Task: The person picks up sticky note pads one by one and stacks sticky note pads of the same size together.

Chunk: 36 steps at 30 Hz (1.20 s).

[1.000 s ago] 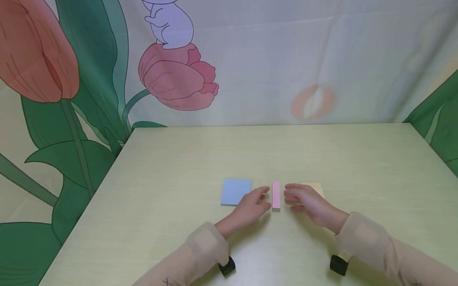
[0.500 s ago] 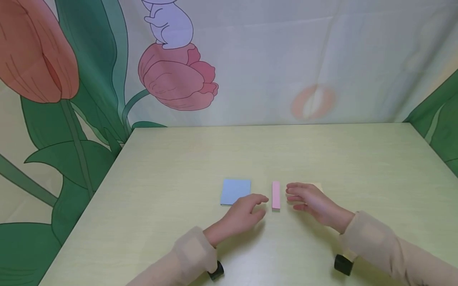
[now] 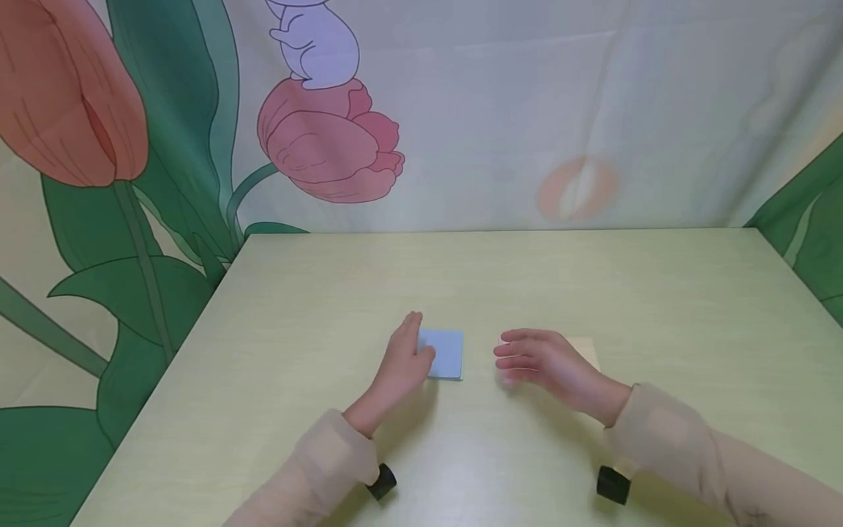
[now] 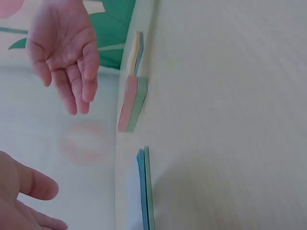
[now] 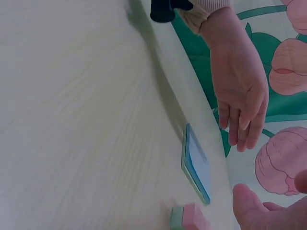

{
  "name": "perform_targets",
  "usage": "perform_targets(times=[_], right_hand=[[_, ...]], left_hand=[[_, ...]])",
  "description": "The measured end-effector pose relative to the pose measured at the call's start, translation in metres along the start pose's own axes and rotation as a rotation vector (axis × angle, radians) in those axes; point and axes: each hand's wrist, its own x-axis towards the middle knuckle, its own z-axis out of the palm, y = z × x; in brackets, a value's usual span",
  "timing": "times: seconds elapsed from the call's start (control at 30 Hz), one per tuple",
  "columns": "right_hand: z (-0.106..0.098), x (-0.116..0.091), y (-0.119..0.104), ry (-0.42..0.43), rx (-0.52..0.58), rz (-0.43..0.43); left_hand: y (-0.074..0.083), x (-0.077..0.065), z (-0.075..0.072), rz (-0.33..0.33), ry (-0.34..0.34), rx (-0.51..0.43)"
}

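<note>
A flat blue square (image 3: 444, 355) with a thin green layer beneath lies on the table. My left hand (image 3: 398, 359) hovers at its left side, fingers straight and pointing away, overlapping its edge in the head view. My right hand (image 3: 543, 366) reaches in from the right with loosely bent fingers, holding nothing. It mostly hides the pink bar in the head view; the wrist views show this pink-and-green bar (image 4: 127, 105) standing on the table. Behind the right hand, a pale yellow piece (image 3: 585, 348) partly shows; the left wrist view gives it a blue lower layer.
The pale wooden table (image 3: 329, 293) ends at the back against a printed cloth (image 3: 474, 110) with tulips and a rabbit. Black wrist cameras hang under both cuffs, such as the left camera (image 3: 382, 481).
My left hand has moved left and away, from beside the pink bar to the blue square's left edge. My right hand has shifted left and now covers the bar in the head view.
</note>
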Motion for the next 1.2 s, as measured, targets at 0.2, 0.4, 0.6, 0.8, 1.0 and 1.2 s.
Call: perform_targets(times=[0.2,0.4,0.6,0.8,1.0,1.2], right_hand=[[0.017,0.012,0.003,-0.056,-0.090,0.075],[0.031,0.024,0.000,-0.027,-0.140,0.096],[0.041,0.036,-0.004,0.046,-0.094,0.147],[0.049,0.046,-0.002,0.078,-0.045,0.193],[0.055,0.051,0.001,0.100,-0.029,0.207],[0.060,0.052,0.003,0.117,0.000,0.225]], left_hand=[[-0.007,0.003,-0.010,-0.029,0.063,0.178],[-0.015,0.011,-0.017,-0.047,0.056,0.329],[-0.020,0.016,-0.019,-0.099,0.015,0.402],[-0.024,0.018,-0.021,-0.137,-0.025,0.445],[-0.030,0.020,-0.022,-0.148,-0.054,0.486],[-0.034,0.020,-0.022,-0.113,-0.084,0.520]])
